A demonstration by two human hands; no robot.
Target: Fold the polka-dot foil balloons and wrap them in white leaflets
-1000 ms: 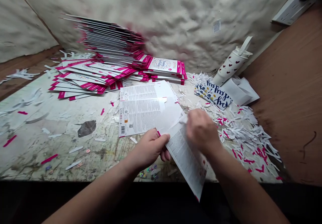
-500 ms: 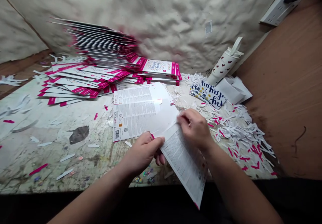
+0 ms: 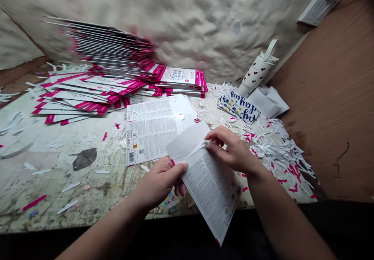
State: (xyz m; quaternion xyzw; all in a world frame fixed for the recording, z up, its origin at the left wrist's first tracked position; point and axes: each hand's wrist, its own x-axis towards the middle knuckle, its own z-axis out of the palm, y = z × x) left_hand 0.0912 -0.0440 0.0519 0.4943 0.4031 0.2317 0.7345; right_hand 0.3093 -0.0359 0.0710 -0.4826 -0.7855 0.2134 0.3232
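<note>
Stained workbench (image 3: pixel 49 154) — pink-edged card stacks (image 3: pixel 93 96) | printed sheets (image 3: pixel 152 129) | white paper shreds (image 3: pixel 276 151) | heart-print tumbler (image 3: pixel 255 75)

Single head-worn camera, facing forward and down. Close on left hand (image 3: pixel 159 184), right hand (image 3: pixel 230 151) and printed card (image 3: pixel 210 186); workbench (image 3: pixel 58 166) beyond.
</note>
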